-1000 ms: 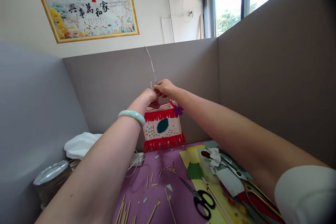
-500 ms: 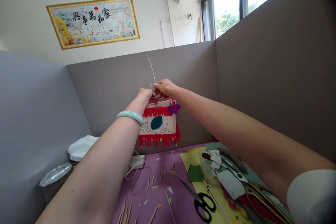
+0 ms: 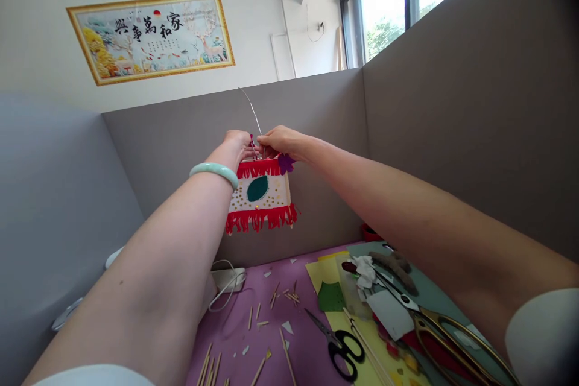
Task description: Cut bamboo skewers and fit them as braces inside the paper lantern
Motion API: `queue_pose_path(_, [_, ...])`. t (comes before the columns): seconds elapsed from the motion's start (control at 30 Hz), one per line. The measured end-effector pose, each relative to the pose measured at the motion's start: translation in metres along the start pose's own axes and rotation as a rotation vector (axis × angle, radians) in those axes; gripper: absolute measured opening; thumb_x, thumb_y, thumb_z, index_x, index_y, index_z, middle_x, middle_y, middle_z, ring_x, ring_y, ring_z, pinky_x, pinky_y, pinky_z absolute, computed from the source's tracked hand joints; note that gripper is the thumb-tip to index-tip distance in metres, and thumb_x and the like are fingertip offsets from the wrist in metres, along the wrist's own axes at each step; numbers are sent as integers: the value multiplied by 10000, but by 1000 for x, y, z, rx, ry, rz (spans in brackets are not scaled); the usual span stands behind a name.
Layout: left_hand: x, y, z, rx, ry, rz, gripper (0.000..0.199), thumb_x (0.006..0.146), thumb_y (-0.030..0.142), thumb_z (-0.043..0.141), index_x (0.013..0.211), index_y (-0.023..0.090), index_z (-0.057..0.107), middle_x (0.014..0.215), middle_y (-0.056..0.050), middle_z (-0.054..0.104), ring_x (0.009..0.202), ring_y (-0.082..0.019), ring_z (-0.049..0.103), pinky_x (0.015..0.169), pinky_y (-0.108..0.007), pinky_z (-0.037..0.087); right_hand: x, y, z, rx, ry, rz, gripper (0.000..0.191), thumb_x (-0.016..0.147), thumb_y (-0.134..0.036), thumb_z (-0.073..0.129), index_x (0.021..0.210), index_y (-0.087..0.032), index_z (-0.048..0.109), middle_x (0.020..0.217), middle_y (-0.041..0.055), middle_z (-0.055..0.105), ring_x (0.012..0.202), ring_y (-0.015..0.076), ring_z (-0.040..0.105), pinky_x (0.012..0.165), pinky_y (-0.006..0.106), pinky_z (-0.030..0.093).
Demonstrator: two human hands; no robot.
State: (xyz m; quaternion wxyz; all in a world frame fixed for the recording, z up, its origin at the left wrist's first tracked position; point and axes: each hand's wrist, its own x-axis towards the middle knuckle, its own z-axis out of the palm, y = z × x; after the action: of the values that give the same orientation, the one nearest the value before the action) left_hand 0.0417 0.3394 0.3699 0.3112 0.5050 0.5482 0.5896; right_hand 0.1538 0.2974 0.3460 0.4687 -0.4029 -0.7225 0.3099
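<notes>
A handmade lantern [image 3: 275, 192] hangs before the grey partition, white with gold dots, a dark green leaf shape and red fringes along its top and bottom. A purple flower shape [image 3: 286, 163] sits at its upper right corner. My left hand [image 3: 239, 143], below a pale green bangle [image 3: 213, 172], is closed at the lantern's top; its fingertips are partly hidden. Close beside it, my right hand [image 3: 277, 140] pinches a thin wire [image 3: 254, 113] that runs up to the partition's top edge. Thin strands show between the two hands.
Black-handled scissors [image 3: 340, 347], several thin wooden sticks [image 3: 208, 368] and paper scraps lie on the purple tabletop [image 3: 253, 347]. Larger gold-handled scissors [image 3: 420, 313] rest among papers at right. A white box with a cable [image 3: 230, 279] stands at the back left. Grey partitions [image 3: 312, 108] enclose the table.
Both hands and the lantern have risen a little, closer to the partition's top edge. The view has shifted slightly, and the left forearm covers more of the jar and white cloth.
</notes>
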Motion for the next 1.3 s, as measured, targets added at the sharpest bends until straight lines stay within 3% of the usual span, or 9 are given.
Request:
queue_pose_path(0.37, [-26, 10, -10, 83, -151, 21, 74, 745, 40, 600, 767, 111, 592, 586, -80, 640, 665, -211, 671, 657, -335, 570, 8, -1, -15, -81, -167, -29, 356, 859, -296, 564, 534, -150, 563, 504, 19, 554, 432, 97, 485, 448, 217, 374])
queue_pose_path(0.6, [-14, 9, -11, 123, -112, 88, 79, 766, 62, 596, 792, 132, 573, 541, -41, 613, 621, -206, 671, 638, -345, 562, 2, -1, -22, -119, -131, -48, 319, 857, -321, 564, 590, -150, 590, 541, 22, 578, 461, 101, 512, 452, 200, 368])
queue_pose_path(0.87, [-37, 12, -13, 121, -102, 58, 81, 751, 160, 633, 826, 160, 603, 536, -67, 622, 670, -244, 662, 653, -380, 561, 12, 0, -18, -163, -167, -53, 354, 865, -344, 534, 563, -161, 558, 560, 36, 584, 492, 119, 538, 438, 200, 358])
queue_pose_path(1.03, [-33, 14, -17, 156, -158, 7, 85, 748, 106, 568, 800, 150, 619, 590, -101, 654, 714, -256, 667, 697, -381, 552, 8, 0, -21, -143, -198, -85, 357, 883, -321, 496, 568, -162, 551, 598, 49, 619, 548, 138, 574, 468, 209, 376])
queue_pose_path(1.3, [-19, 17, -21, 236, -281, -25, 124, 699, 94, 562, 787, 143, 636, 608, -98, 664, 660, -230, 652, 697, -367, 539, 8, -3, -27, -306, -197, -121, 355, 876, -378, 506, 596, -167, 562, 690, 50, 648, 579, 120, 547, 490, 201, 373])
